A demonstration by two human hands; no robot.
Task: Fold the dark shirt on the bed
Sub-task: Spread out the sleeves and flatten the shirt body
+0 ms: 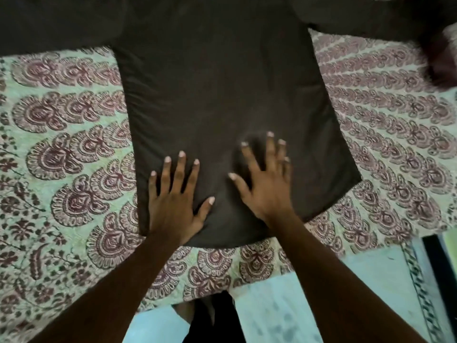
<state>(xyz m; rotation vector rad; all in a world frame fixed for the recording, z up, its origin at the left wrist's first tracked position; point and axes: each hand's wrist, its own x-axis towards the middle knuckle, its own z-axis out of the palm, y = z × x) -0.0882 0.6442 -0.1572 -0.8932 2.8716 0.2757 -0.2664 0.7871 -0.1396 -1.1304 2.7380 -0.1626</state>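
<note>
A dark shirt (222, 100) lies spread flat on a bed covered with a patterned bedspread (61, 149), its sleeves stretched out to either side near the top of the view. The left hand (173, 201) presses palm-down on the shirt's lower hem area, fingers spread apart and gripping nothing. The right hand (267, 184) rests flat just beside it on the cloth, fingers likewise splayed, slightly blurred. A pale tiled floor (309, 305) shows beyond the near edge of the bed.
</note>
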